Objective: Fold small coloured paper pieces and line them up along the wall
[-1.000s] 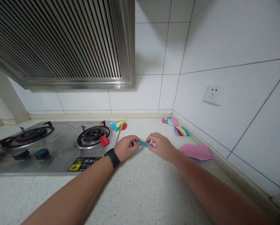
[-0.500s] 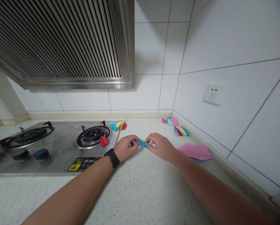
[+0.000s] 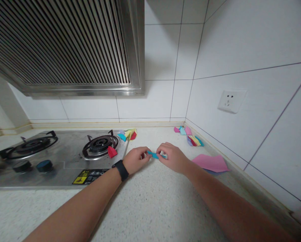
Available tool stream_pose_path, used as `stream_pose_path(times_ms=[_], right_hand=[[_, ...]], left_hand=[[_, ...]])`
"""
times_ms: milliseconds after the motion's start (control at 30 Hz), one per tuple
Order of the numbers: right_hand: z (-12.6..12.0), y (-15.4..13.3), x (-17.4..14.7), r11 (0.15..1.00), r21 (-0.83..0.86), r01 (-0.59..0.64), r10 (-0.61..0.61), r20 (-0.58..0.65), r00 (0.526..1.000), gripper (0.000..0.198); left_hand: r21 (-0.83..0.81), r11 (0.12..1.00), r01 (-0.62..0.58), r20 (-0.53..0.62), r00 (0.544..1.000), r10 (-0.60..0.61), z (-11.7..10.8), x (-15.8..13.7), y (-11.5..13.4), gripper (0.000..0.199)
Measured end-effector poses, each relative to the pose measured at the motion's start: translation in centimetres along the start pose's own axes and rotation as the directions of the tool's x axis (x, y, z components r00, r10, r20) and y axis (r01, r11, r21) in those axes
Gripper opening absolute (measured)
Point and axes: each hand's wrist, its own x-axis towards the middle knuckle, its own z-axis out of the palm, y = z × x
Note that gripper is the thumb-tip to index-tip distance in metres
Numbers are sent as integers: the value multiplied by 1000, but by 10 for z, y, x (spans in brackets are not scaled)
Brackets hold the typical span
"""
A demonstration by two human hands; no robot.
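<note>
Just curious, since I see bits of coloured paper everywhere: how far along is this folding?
Done, it seems: folded pieces lie in clusters by the wall, in the corner and beside the stove, with a red one on it. In hand: the left hand and right hand pinch a small blue piece between them. Left: flat pink sheets lie unfolded.
</note>
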Motion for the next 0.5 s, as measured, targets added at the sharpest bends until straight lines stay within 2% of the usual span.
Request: stream_pose_path(times_ms=[500], right_hand=[[0, -1, 0, 1000, -4, 4, -3, 48, 999, 2]], left_hand=[[-34, 999, -28, -42, 999, 27, 1, 0, 1, 16]])
